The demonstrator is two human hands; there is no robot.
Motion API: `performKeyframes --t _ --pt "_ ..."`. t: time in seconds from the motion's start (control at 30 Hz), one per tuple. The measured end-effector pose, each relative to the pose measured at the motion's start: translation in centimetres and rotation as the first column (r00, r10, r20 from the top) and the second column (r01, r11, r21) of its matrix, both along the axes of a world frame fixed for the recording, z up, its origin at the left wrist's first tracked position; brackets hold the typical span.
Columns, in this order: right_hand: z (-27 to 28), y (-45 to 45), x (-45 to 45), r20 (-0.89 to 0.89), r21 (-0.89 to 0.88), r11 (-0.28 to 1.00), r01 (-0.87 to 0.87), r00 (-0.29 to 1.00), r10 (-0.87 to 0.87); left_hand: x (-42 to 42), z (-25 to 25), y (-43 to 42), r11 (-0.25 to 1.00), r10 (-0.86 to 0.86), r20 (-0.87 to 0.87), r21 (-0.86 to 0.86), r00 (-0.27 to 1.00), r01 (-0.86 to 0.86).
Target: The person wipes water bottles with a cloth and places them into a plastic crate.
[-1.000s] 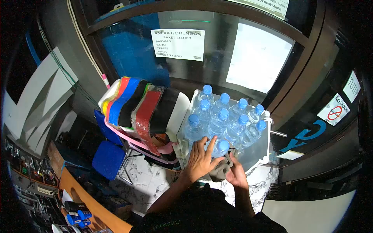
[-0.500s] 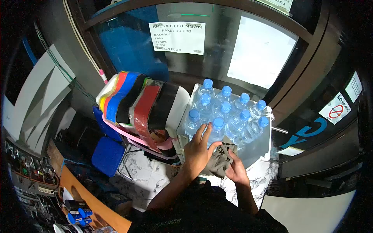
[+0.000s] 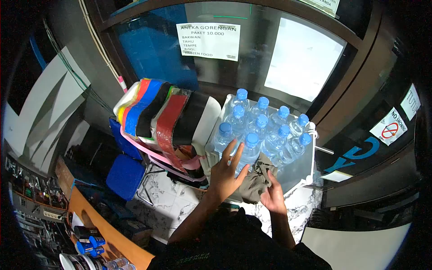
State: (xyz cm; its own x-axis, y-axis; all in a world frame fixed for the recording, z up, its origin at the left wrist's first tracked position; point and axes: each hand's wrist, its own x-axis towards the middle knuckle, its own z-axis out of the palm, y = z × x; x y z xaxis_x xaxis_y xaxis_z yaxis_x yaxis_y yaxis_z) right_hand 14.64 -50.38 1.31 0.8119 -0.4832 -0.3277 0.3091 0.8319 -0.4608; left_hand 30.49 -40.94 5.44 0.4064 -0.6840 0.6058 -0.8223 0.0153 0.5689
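My left hand [image 3: 223, 176] is raised with its fingers spread, close in front of the nearest water bottle [image 3: 248, 155]; whether it touches the bottle I cannot tell. A crumpled grey-brown cloth [image 3: 253, 185] hangs between my hands, bunched against the lower part of the bottles. Thumb and fingers of my right hand [image 3: 273, 195] are closed on the cloth's right side. Several clear bottles with blue caps, such as the back one [image 3: 241, 101], stand close together on a pale, white-edged stand [image 3: 294, 173]. The front bottles' bases are partly hidden by the cloth and my left hand.
Left of the bottles sits a bulky bundle [image 3: 155, 119] with coloured tape strips and a pink strap. A blue chair [image 3: 126, 177] and an orange-brown desk [image 3: 105, 216] are farther left. Behind the bottles rises a glass door with a paper sign [image 3: 208, 41].
The cloth has shifted up and is bunched differently against the front bottles. My left hand has moved slightly left, fingers still spread. My right hand keeps hold of the cloth.
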Motion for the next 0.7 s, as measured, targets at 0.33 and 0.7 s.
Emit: performKeyframes --t 0.33,0.7 --pt "0.2 0.4 0.6 0.045 -0.051 0.997 0.056 0.998 -0.054 -0.1 -3.2 3.7 0.989 0.029 -0.141 -0.143 0.990 -0.049" --pt "-0.5 5.9 2.7 0.069 -0.327 0.923 -0.205 0.968 0.239 -2.0 -7.5 12.7 0.850 -0.062 -0.858 -0.313 0.510 -0.423"
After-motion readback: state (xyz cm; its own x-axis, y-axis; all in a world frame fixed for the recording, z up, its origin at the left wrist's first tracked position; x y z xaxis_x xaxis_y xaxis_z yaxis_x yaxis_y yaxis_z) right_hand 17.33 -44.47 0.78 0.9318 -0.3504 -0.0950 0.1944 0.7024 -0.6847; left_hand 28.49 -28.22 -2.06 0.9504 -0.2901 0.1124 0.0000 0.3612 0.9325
